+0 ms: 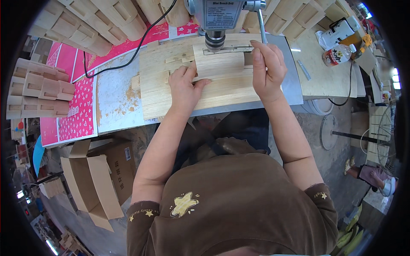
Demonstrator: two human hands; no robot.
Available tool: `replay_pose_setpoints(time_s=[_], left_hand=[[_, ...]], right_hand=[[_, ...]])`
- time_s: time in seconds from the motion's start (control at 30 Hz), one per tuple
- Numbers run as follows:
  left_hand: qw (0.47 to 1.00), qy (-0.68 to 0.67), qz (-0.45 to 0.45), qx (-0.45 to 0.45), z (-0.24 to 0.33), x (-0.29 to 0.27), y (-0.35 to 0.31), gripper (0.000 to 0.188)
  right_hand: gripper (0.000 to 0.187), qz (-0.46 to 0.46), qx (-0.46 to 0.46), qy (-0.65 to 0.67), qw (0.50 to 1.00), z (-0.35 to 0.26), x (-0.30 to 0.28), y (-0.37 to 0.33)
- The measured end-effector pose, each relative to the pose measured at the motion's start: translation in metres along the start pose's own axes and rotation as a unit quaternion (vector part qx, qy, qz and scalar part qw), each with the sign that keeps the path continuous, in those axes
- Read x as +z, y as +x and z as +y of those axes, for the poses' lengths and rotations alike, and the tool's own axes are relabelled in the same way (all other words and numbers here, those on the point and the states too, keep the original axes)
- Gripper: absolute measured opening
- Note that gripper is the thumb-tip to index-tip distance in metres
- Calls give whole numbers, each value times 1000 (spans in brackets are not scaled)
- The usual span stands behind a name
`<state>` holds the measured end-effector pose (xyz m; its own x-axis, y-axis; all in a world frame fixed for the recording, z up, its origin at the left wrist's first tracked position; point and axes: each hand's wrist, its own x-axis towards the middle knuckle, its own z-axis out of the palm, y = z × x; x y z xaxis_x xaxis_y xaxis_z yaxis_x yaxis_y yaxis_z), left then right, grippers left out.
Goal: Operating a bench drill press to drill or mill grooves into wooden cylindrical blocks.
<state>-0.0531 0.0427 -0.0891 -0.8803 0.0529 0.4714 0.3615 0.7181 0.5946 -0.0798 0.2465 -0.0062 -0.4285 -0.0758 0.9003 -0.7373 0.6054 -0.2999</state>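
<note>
A pale curved wooden piece (218,64) lies on a wooden jig board (171,91) under the chuck of a bench drill (215,38). My left hand (184,87) presses flat on the near left side of the wooden piece, fingers closed on its edge. My right hand (267,70) is wrapped around the drill's metal feed lever (261,23) just right of the piece. The drill bit itself is hidden behind the chuck.
Stacks of similar wooden parts (40,89) lie at the left and along the back (98,23). A black cable (128,59) crosses the pink patterned sheet (79,115). Bottles (337,54) stand at the right. An open cardboard box (96,179) sits on the floor.
</note>
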Motion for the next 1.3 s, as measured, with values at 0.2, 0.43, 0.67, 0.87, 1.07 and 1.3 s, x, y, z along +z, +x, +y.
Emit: replay_pose_setpoints(time_s=[0.2, 0.43, 0.67, 0.87, 1.07, 1.3], left_hand=[[1000, 5, -9, -20, 2, -4, -4, 58], [998, 4, -30, -58, 3, -2, -2, 58], [985, -134, -31, -105, -1, -2, 3, 49], [987, -139, -35, -76, -5, -14, 11, 37], [993, -118, -4, -9, -25, -81, -16, 30], [890, -348, 30, -293, -33, -161, -28, 18]], right_hand=[[6, -29, -27, 3, 999, -10, -25, 21], [33, 5, 65, -82, 995, 4, -4, 174], [22, -39, 101, 78, 991, 27, -3, 123], [24, -289, 10, -102, 952, 43, -26, -12], [27, -321, 35, -102, 941, 34, -31, -16], [29, -317, 40, -104, 942, 28, -38, -18]])
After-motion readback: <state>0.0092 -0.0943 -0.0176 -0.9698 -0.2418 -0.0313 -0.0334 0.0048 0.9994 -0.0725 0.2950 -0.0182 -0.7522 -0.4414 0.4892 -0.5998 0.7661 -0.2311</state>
